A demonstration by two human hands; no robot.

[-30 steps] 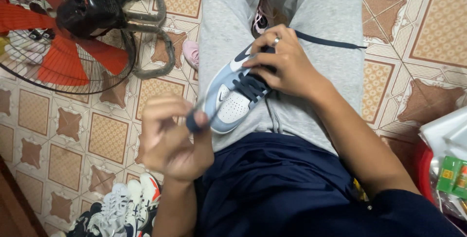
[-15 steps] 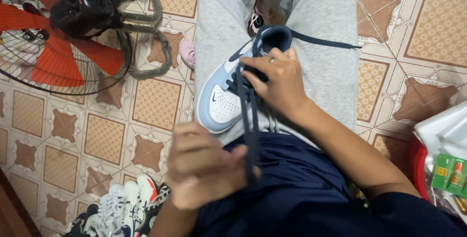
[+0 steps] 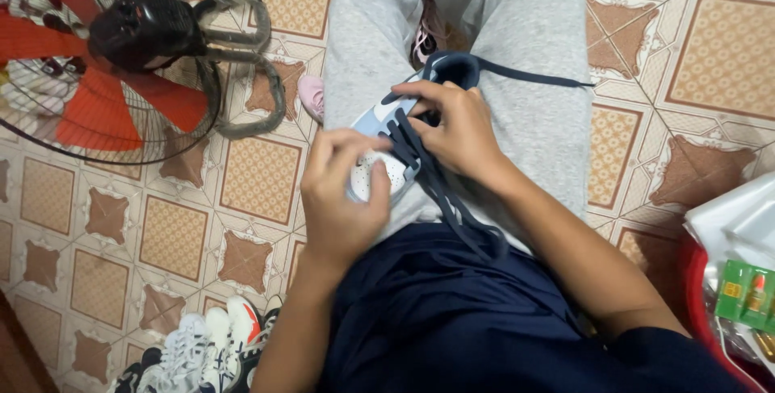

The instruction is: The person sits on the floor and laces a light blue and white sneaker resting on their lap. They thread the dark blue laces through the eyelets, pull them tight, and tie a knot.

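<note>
A white and light-blue sneaker (image 3: 373, 169) with a navy collar lies on my lap, on grey trousers. My left hand (image 3: 343, 199) rests over its toe end, fingers pinching the dark navy shoelace (image 3: 440, 191) by the eyelets. Fingers of my right hand (image 3: 456, 131), over the tongue, grip the same lace. One lace end trails down across my navy shirt; the other runs right across my thigh.
An electric fan (image 3: 121, 54) with red blades and a wire guard lies on the patterned floor tiles at the upper left. White sneakers (image 3: 202, 353) sit at the bottom left. A red basket (image 3: 696, 280) with small green boxes stands at the right edge.
My left hand, which had pulled the lace down toward my shirt, has come back up onto the shoe's toe. The right hand stays on the tongue.
</note>
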